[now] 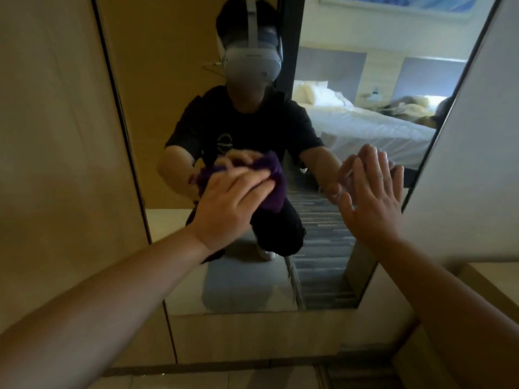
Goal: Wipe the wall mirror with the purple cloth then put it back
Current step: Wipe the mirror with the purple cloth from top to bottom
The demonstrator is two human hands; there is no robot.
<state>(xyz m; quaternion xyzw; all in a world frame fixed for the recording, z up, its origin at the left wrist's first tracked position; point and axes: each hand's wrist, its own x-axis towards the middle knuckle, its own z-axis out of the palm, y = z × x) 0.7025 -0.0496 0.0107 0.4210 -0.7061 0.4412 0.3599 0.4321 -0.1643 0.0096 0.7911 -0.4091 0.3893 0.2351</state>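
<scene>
The tall wall mirror fills the middle of the head view, framed by a dark edge. My left hand presses the bunched purple cloth against the glass at mid height, fingers spread over it. My right hand lies flat on the mirror to the right, fingers straight and together, near the mirror's right edge. The glass reflects a person in a headset and black shirt, both hands and the cloth.
Tan wood panels stand left of the mirror and a pale wall to its right. A wooden ledge runs under the mirror. Reflected beds and striped carpet show in the glass.
</scene>
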